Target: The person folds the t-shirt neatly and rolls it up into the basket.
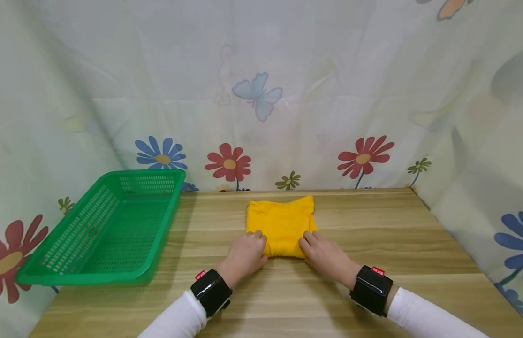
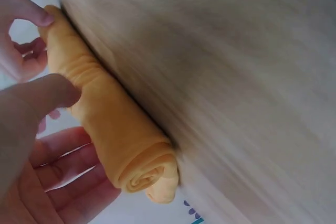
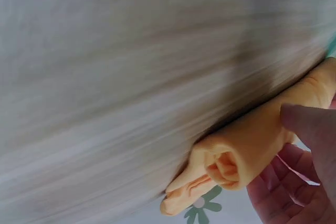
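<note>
A yellow cloth (image 1: 282, 220) lies on the table, its far part flat and its near edge wound into a roll. Both wrist views show the spiral at an end of the roll (image 2: 126, 129). My left hand (image 1: 246, 253) grips the roll's left part, thumb on the near side and fingers curled over the far side. The right hand (image 1: 326, 256) holds the right part in the same manner, its thumb (image 3: 304, 121) pressed against the roll (image 3: 257, 140). Beyond the roll, the cloth's far right corner sticks up slightly higher than the left one.
A green plastic basket (image 1: 160, 234) with slotted walls stands at the table's left side, nothing visible inside it. The wood-grain table (image 1: 396, 234) ends at a pale curtain (image 1: 312, 117) printed with flowers and a butterfly. Black bands (image 1: 211, 292) wrap both wrists.
</note>
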The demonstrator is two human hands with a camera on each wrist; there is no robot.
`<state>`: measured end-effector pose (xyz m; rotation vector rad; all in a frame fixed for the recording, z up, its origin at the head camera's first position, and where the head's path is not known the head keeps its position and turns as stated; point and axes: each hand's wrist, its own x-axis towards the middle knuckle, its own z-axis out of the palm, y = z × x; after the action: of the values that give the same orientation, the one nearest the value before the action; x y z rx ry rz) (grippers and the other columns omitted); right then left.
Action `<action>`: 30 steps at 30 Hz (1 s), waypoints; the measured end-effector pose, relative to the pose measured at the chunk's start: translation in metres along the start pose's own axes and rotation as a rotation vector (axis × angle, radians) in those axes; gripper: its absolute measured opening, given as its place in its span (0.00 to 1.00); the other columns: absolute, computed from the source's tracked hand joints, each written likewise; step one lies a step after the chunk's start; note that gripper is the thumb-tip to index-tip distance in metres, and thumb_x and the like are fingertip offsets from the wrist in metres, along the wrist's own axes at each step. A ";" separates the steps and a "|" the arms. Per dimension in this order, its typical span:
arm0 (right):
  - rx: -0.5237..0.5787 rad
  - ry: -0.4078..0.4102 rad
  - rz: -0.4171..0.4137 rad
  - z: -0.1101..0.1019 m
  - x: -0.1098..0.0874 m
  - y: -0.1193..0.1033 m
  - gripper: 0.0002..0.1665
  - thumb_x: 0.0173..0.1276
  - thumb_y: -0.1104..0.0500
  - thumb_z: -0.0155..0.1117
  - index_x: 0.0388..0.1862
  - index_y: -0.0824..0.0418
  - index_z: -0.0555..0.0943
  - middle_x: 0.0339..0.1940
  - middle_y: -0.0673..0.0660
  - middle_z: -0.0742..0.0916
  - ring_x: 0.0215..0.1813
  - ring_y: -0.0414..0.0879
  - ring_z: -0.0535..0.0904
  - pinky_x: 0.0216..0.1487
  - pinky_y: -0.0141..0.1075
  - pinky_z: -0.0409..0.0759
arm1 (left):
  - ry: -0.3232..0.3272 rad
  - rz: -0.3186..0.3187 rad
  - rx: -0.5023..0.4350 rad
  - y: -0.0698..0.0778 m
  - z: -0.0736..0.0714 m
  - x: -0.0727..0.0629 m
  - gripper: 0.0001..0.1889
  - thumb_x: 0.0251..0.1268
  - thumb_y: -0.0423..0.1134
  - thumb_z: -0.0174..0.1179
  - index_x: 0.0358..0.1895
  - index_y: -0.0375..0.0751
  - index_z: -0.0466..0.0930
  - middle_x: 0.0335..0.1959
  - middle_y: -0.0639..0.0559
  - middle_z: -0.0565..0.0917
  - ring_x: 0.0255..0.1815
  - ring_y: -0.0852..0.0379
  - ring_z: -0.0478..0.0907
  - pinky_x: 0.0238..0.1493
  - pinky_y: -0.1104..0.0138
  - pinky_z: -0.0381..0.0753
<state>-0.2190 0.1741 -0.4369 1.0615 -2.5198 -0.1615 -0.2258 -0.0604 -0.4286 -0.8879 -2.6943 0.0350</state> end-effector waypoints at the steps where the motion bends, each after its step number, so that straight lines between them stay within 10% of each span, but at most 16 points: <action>1: 0.001 -0.008 0.001 0.001 0.000 0.001 0.22 0.51 0.54 0.73 0.37 0.62 0.72 0.31 0.54 0.72 0.30 0.46 0.67 0.28 0.33 0.73 | -0.017 0.002 0.012 0.000 0.000 0.001 0.16 0.47 0.48 0.69 0.34 0.41 0.80 0.28 0.51 0.77 0.24 0.57 0.73 0.23 0.67 0.74; 10: 0.023 -0.037 -0.020 0.009 0.003 0.010 0.21 0.52 0.55 0.71 0.38 0.62 0.71 0.31 0.55 0.74 0.32 0.47 0.68 0.35 0.36 0.72 | -0.036 -0.001 0.038 -0.002 0.008 0.004 0.19 0.44 0.46 0.72 0.37 0.41 0.79 0.30 0.51 0.78 0.27 0.57 0.77 0.25 0.67 0.77; 21: 0.418 -0.225 -0.040 -0.005 0.002 0.025 0.13 0.63 0.58 0.61 0.43 0.61 0.74 0.36 0.52 0.79 0.37 0.43 0.70 0.43 0.38 0.74 | -0.225 -0.046 -0.306 -0.016 -0.003 -0.001 0.12 0.59 0.42 0.61 0.42 0.39 0.81 0.33 0.51 0.80 0.31 0.59 0.74 0.35 0.67 0.75; 30: 0.561 -0.209 -0.021 0.007 0.012 0.039 0.09 0.68 0.63 0.54 0.42 0.67 0.77 0.32 0.50 0.74 0.32 0.40 0.67 0.36 0.32 0.72 | -0.276 -0.093 -0.251 -0.025 0.003 0.006 0.15 0.68 0.45 0.50 0.47 0.41 0.81 0.34 0.51 0.72 0.35 0.54 0.63 0.36 0.66 0.63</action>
<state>-0.2554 0.1925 -0.4295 1.3303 -2.8211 0.4826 -0.2459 -0.0769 -0.4268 -0.8814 -3.0445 -0.2209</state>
